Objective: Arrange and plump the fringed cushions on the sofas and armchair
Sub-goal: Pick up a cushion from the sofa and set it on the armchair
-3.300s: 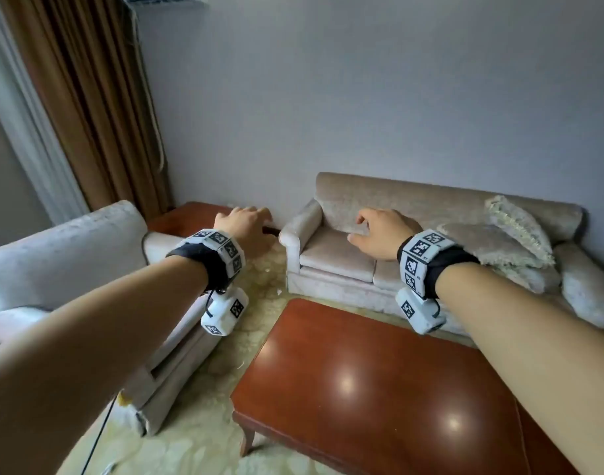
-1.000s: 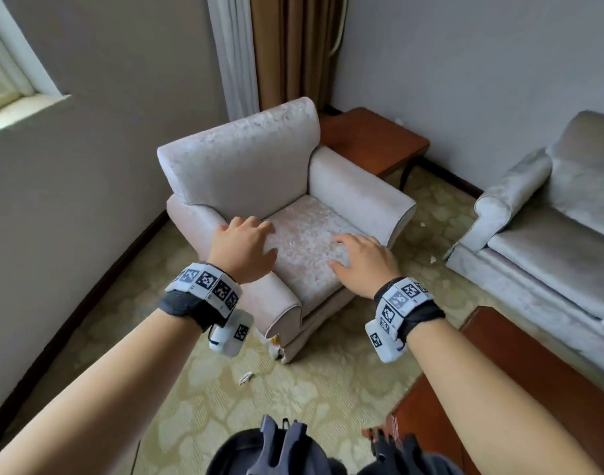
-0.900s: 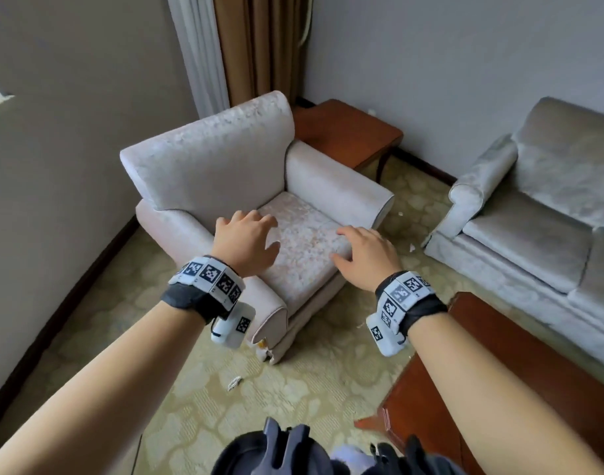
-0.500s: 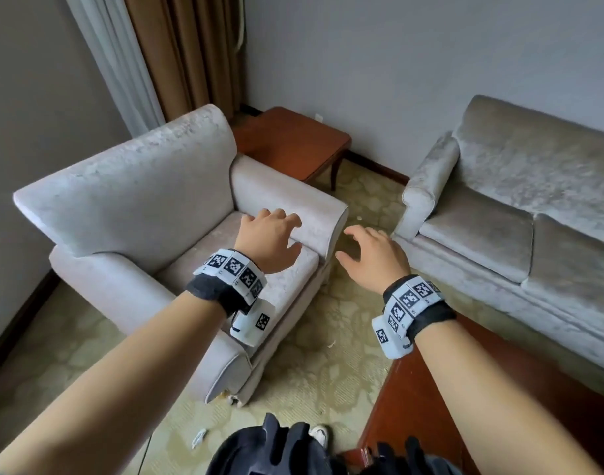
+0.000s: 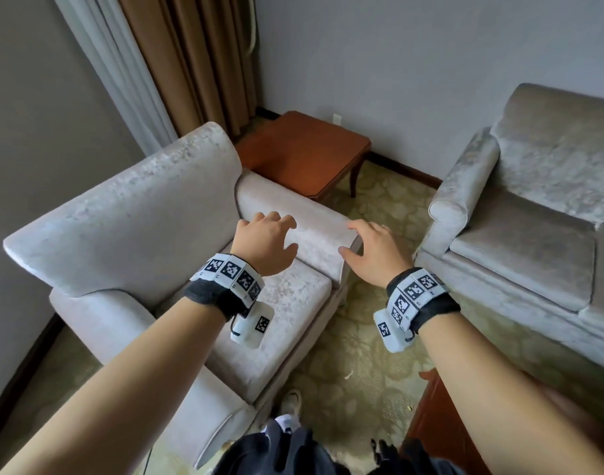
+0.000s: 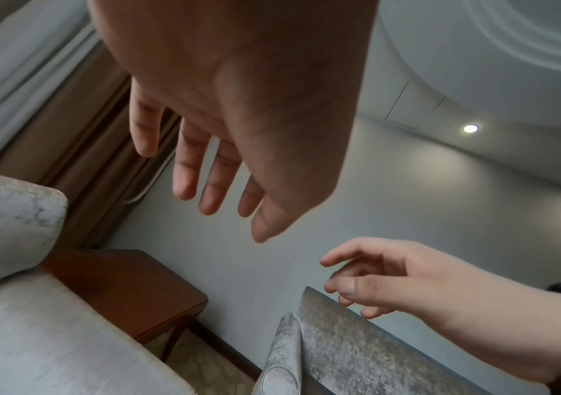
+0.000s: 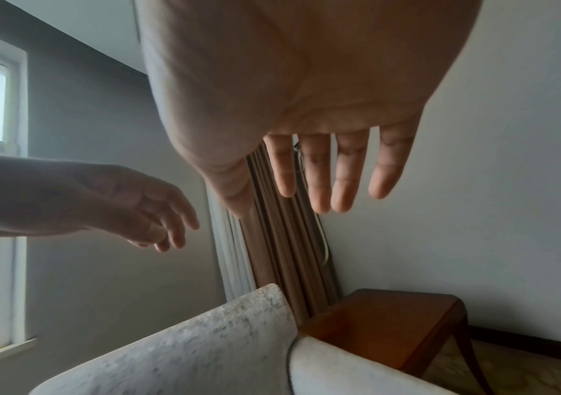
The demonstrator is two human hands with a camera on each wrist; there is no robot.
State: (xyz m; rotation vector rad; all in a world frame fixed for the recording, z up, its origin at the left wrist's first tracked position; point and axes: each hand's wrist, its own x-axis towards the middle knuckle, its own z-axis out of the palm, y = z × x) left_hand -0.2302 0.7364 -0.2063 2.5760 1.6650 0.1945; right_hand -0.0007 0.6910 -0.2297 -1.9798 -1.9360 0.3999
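Note:
No fringed cushion is in view now. A pale velvet armchair [image 5: 129, 217] stands at the left with a bare seat [image 5: 280, 323]. A grey-beige sofa [image 5: 547, 214] stands at the right, its seat bare where visible. My left hand [image 5: 264, 243] hovers over the armchair's seat and far arm, fingers relaxed and spread, holding nothing. My right hand [image 5: 372, 248] hangs in the air by the front end of that armrest [image 5: 307, 221], also with loose fingers and nothing in it. Both wrist views show the left hand [image 6: 211, 160] and the right hand [image 7: 333, 171] with empty palms.
A reddish wooden side table [image 5: 304, 156] fills the corner between armchair and sofa. A corner of a wooden coffee table [image 5: 437, 426] is at lower right. Brown and white curtains [image 5: 177, 63] hang behind the armchair. Patterned yellow carpet [image 5: 362, 344] lies between the furniture.
The view has swung right from the armchair toward the sofa. Both hands have shifted right with it, from over the armchair seat to over its far armrest, still holding nothing.

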